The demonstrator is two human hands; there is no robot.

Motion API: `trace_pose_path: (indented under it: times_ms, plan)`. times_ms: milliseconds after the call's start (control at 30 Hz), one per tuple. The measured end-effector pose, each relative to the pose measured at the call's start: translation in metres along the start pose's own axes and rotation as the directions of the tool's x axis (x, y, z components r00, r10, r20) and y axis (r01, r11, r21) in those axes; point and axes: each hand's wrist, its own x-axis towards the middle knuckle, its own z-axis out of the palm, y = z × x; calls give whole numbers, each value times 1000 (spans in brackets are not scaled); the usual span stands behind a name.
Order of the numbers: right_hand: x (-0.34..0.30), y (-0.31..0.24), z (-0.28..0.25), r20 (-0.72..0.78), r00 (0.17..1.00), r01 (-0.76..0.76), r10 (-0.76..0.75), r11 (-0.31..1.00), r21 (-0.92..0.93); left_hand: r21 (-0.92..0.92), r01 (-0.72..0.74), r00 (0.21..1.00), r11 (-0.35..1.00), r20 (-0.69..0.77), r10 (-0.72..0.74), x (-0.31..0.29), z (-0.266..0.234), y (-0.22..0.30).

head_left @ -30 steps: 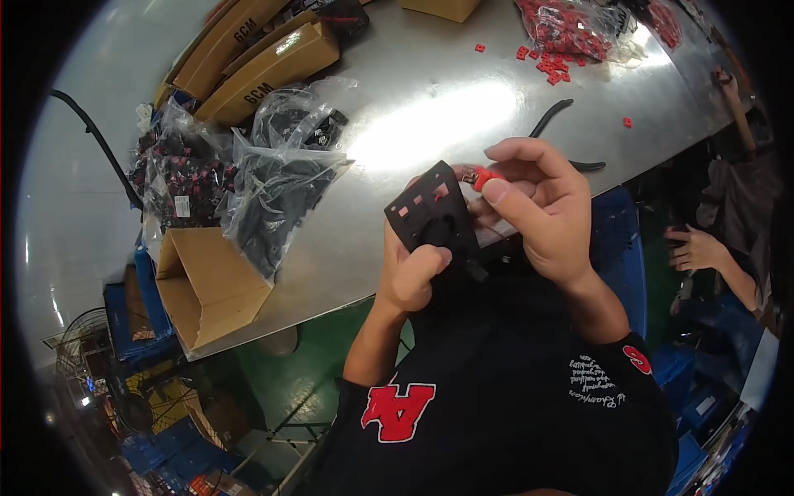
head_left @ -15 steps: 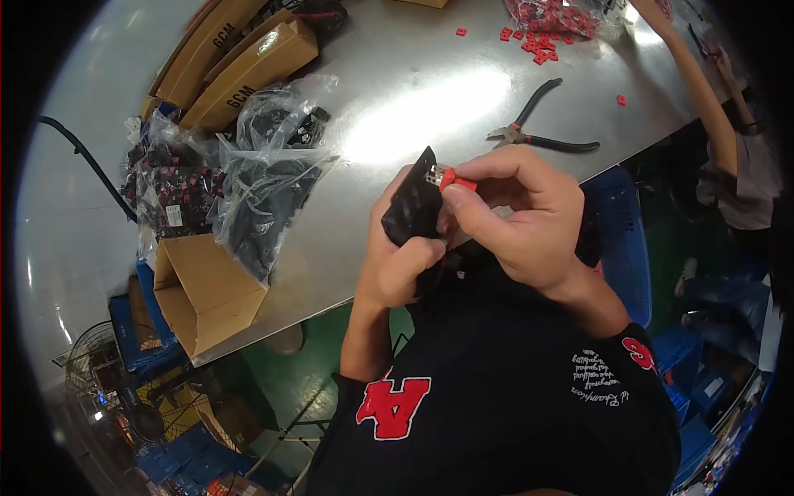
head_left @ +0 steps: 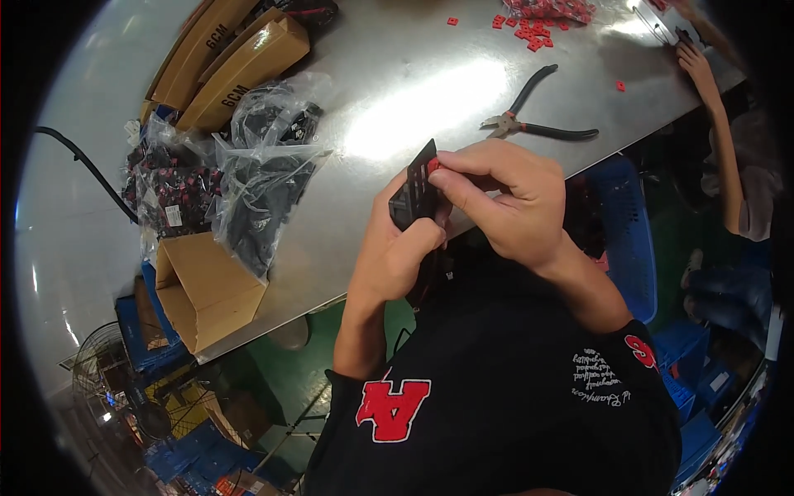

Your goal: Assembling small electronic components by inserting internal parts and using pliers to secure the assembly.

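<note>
My left hand (head_left: 395, 248) is closed round a flat black plastic panel (head_left: 411, 198) with slots in it, its thumb across the near end. The panel stands tilted up over the table's near edge. At its upper right part, my right hand (head_left: 513, 194) pinches a small red plastic part (head_left: 434, 164) between thumb and fingertips. That red part sits against the panel, largely covered by the fingers. Dark cable hangs below the left hand. Beyond the right hand lie pliers (head_left: 513, 124) with black handles, jaws pointing left.
Loose red pieces (head_left: 533, 33) lie by a bag (head_left: 552, 8) at the back. Clear bags of dark parts (head_left: 265, 174), an open carton (head_left: 215, 289) and long cardboard boxes (head_left: 248, 78) crowd the left. A blue crate (head_left: 624, 240) stands right, near another person's arm (head_left: 718, 124).
My right hand has moved left and brought the red part against the panel, hiding its metal end. The panel has turned, showing its slots. The other person's arm has shifted.
</note>
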Motion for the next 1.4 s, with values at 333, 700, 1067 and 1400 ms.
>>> trace_pose_path:
  times_ms: [333,700,1067,1400]
  plan:
    - [-14,8,-7,-46,997,55,-62,989,-141,-34,149,989,988,14,-149,1,1,4]
    - [-39,37,-5,-67,995,31,-69,892,-452,871,250,966,423,-254,-47,12,37,8]
    - [-48,47,-8,12,997,67,-77,766,-639,994,73,997,76,-74,18,23,21,-2]
    - [-56,52,0,-189,981,-64,-41,852,-520,990,29,999,135,-26,-24,20,31,0]
